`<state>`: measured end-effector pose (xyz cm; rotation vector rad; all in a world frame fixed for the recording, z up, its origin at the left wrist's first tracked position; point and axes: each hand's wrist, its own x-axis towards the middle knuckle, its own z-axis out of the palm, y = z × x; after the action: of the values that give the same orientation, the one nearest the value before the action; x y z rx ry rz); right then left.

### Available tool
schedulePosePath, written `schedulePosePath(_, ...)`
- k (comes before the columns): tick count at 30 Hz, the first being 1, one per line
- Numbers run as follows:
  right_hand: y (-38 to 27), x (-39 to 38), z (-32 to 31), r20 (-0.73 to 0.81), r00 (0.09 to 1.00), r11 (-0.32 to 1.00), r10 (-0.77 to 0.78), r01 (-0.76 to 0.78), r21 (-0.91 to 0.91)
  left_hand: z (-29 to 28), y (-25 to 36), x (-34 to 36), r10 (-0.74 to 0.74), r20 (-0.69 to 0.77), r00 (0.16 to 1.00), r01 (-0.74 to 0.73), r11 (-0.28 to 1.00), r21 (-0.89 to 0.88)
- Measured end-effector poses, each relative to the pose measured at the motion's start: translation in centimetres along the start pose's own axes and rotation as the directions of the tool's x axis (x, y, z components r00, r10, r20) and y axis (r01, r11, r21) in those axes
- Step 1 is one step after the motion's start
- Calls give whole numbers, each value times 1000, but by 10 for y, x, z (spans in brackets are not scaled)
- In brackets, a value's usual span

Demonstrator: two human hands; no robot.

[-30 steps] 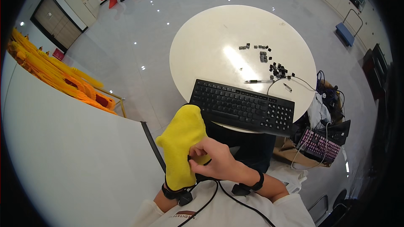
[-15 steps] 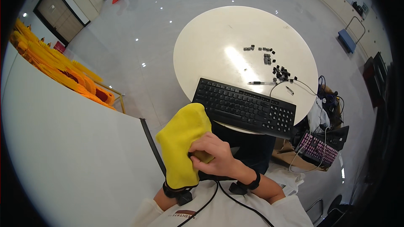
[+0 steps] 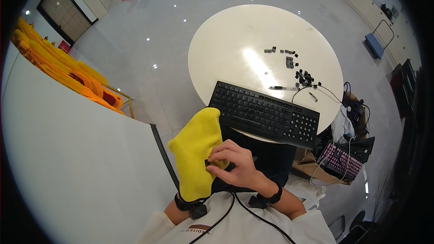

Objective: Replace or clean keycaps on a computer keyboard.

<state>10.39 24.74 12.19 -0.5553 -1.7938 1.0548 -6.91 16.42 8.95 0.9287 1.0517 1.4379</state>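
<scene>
A yellow cloth (image 3: pixel 195 149) drapes over my left hand, hiding its fingers and palm; only the dark wristband (image 3: pixel 186 204) and forearm show below it. Against the cloth's right side, my right hand (image 3: pixel 235 165) pinches a small black keycap (image 3: pixel 207 162) between thumb and fingertips. Just beyond the cloth lies a black keyboard (image 3: pixel 264 114), partly over the near edge of the round white table (image 3: pixel 226 36). Bare switches show in its number block on the right. Loose dark keycaps (image 3: pixel 304 79) are heaped and lined up on the table behind it.
Two pens, one black and clear (image 3: pixel 282 88) and one shorter (image 3: pixel 313 96), lie behind the keyboard. At right, a cardboard box (image 3: pixel 312 169) holds a pink-keyed keyboard (image 3: pixel 339 160) and cables. A white panel (image 3: pixel 90 153) fills the left side, with orange and yellow items (image 3: pixel 68 70) behind it.
My right hand has shifted slightly right, and more of the pinched keycap shows. The cloth has changed shape a little. The view has moved slightly.
</scene>
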Motion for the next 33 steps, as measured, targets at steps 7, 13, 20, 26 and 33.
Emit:
schedulePosePath(7,2,0,-2,-34,999,1000,-18,19,8,17,27,19,244,27,969,-225,838,496)
schedulePosePath(13,-3,5,-7,-29,999,999,-42,42,-18,29,45,44,406,191,893,-387,479,788)
schedulePosePath(20,-13,7,-11,17,1000,992,23,-21,-123,34,55,59,440,310,843,-456,278,845)
schedulePosePath(26,-17,10,-16,46,976,976,211,-209,-55,35,60,62,443,343,828,-469,214,857)
schedulePosePath(33,16,39,-90,-215,967,937,137,-197,-288,29,66,63,485,238,842,-353,159,922)
